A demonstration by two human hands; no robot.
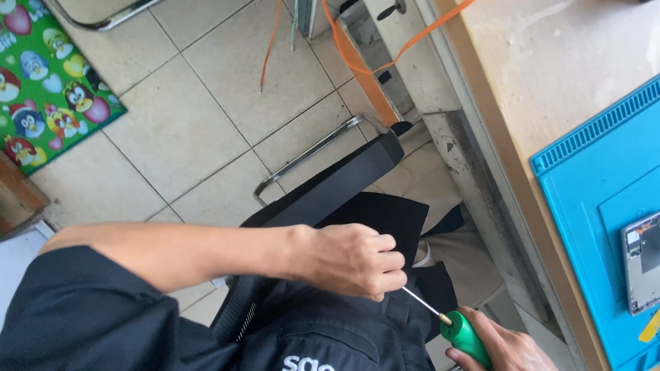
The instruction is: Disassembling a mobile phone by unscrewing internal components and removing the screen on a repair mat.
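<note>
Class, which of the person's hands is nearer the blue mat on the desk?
Right. The right hand grips the green screwdriver handle just short of the desk edge, below the blue mat. The left hand pinches the shaft tip, farther from it.

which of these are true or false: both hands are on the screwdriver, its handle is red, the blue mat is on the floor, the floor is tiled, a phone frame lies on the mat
1. Both hands are on the screwdriver. True: the left hand pinches the metal shaft and the right hand grips the handle.
2. Its handle is red. False: the handle is green.
3. The blue mat is on the floor. False: it lies on the wooden tabletop.
4. The floor is tiled. True.
5. A phone frame lies on the mat. True, at the right edge of the view.
</note>
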